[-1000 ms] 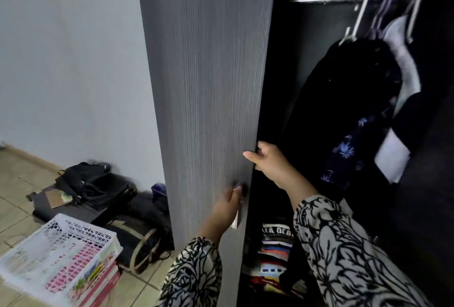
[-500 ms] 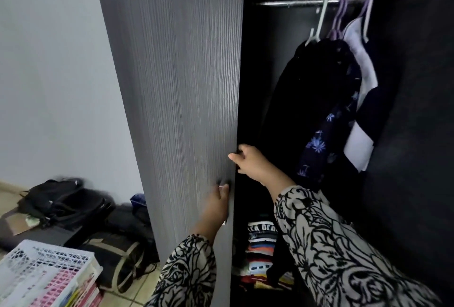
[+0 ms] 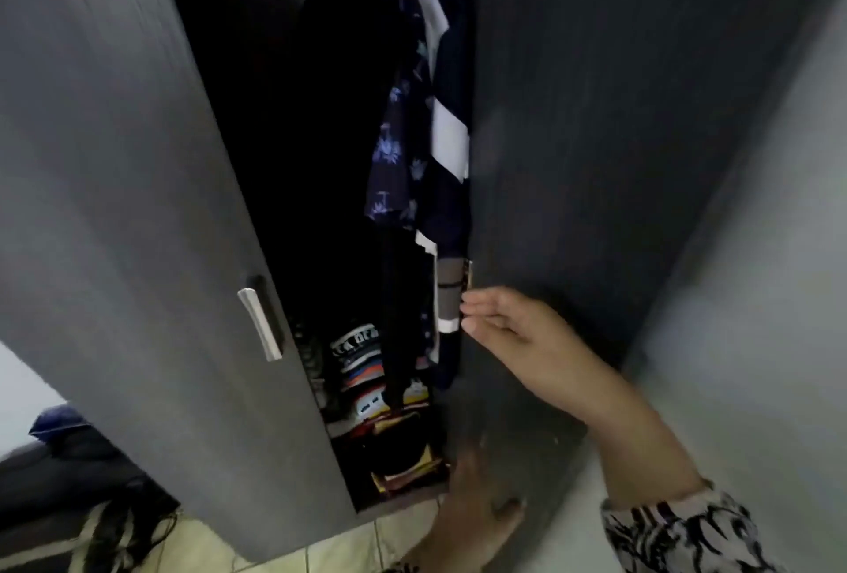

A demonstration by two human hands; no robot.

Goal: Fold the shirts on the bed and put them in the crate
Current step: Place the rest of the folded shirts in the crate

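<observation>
1. Folded shirts (image 3: pixel 362 371): stacked low inside the open wardrobe, below hanging clothes (image 3: pixel 403 151).
2. Right hand (image 3: pixel 508 329): fingers straight, tips at the right door's (image 3: pixel 596 160) edge, holding nothing.
3. Left hand (image 3: pixel 472 508): blurred, flat against that door lower down.
4. Left door (image 3: pixel 114 206): metal handle (image 3: pixel 260 324).

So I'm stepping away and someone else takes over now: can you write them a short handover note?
Right hand: open, straight fingers at the edge of the right wardrobe door, holding nothing.
Left hand: open, low on that door, blurred.
Left wardrobe door stands ajar; hanging clothes and a stack of folded clothes show inside.
Bed, shirts and crate are out of view, so progress cannot be judged here.
Left: folding and crating, as far as this view shows.
</observation>
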